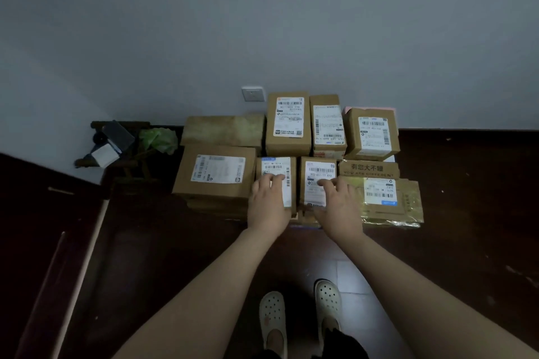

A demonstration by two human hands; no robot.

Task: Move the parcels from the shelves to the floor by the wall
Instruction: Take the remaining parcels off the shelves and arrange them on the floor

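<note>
Several brown cardboard parcels with white labels stand on the dark floor against the grey wall (262,23). In the front row are two small boxes side by side. My left hand (269,204) rests on top of the left small box (277,165), fingers lying over its label. My right hand (335,207) touches the top of the right small box (319,167) with bent fingertips. A large box (217,172) sits just left of them. A printed box (369,169) and a flat taped parcel (390,198) sit to the right. Three upright boxes (287,122) stand behind.
A low dark wooden stand (116,143) with small items and a green bag (159,140) stands left of the pile. A wall socket (253,94) is above the boxes. A pale rod (87,256) lies at the left. My feet in white clogs (272,315) are on the floor.
</note>
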